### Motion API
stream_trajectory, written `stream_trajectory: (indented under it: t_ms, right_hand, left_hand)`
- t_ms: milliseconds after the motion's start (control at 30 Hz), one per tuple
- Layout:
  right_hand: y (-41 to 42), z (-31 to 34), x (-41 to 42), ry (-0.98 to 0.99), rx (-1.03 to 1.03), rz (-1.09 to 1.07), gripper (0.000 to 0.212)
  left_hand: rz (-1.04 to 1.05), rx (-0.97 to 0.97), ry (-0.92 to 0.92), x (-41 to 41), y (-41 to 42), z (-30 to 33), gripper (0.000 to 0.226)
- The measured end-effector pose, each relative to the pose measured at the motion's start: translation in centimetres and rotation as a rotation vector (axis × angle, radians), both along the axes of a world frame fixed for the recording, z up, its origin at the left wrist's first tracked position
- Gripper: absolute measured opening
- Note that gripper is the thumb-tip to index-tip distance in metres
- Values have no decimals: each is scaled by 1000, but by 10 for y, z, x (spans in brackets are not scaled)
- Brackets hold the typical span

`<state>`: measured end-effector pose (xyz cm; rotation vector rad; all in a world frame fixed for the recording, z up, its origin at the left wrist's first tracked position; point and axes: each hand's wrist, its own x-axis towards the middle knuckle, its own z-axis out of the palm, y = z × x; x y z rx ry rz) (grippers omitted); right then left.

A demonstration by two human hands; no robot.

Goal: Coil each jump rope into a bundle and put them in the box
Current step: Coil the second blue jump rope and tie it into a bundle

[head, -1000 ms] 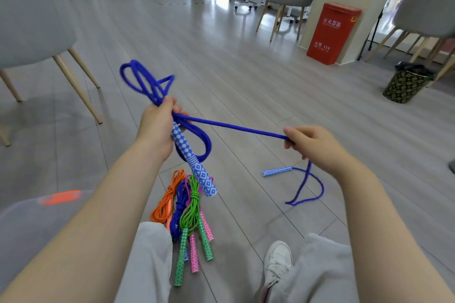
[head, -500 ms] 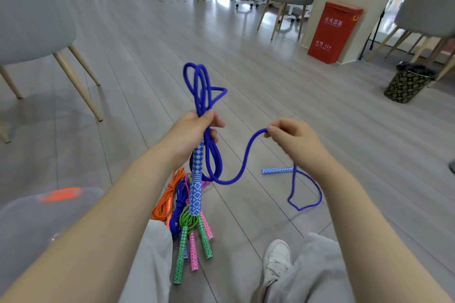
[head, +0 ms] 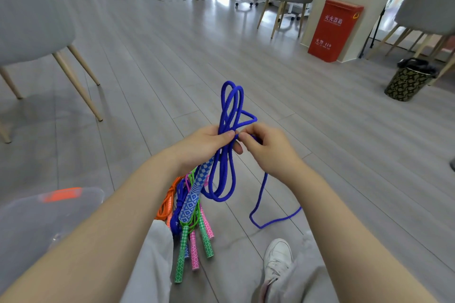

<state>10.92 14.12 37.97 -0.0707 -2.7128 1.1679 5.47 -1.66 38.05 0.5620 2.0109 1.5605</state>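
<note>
My left hand (head: 205,145) grips the blue jump rope (head: 230,108) at the middle of its loops, which stick up above the fist and hang below it. The rope's blue-and-white handle (head: 194,194) dangles under that hand. My right hand (head: 266,147) pinches the same rope right beside the left thumb. From it the free end (head: 261,204) trails down to the floor and curves right. On the floor by my knee lies a pile of other jump ropes (head: 189,229), orange, green, pink and blue. The clear plastic box (head: 46,219) sits at lower left.
A grey chair with wooden legs (head: 73,81) stands at left. Further chairs, a red cabinet (head: 332,29) and a dark patterned bin (head: 406,81) stand at the back right. My white shoe (head: 278,261) rests on the wood floor in front.
My right hand has brought its length of rope left to meet my left hand, adding a loop. The left hand has swung right, with the bundle now upright. The far handle has gone out of view.
</note>
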Motion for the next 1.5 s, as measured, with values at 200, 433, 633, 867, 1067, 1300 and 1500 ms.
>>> stream_trajectory:
  t_ms: [200,433,633,867,1067,1300,1500]
  right_hand:
    - [9,-3,-1,-68,59,4,26]
    - [31,7,6,-226,-7,-2,48]
    - [69,15,17,-194,-74,-119,48]
    - [110,22,34,-178,-249,-210,32]
    - [86,16,19,-74,-289,-188,28]
    - [27,8,10,-109,-176,18,22]
    - [-9,4,6,-137,-148,70,13]
  left_hand:
    - [-133,-38,-98,-1,-2,-5,23]
    - [-219,-149,-75,-2,-8,-1,18]
    - [40,-11,-20,-19,-20,2,22]
    - [335,286,-173,-36,-38,8,18]
    - [305,285,-261,-30,-27,5,17]
    - [227,255,-183,-18,-13,3,14]
    - [93,264,-198,-9,-5,3,22]
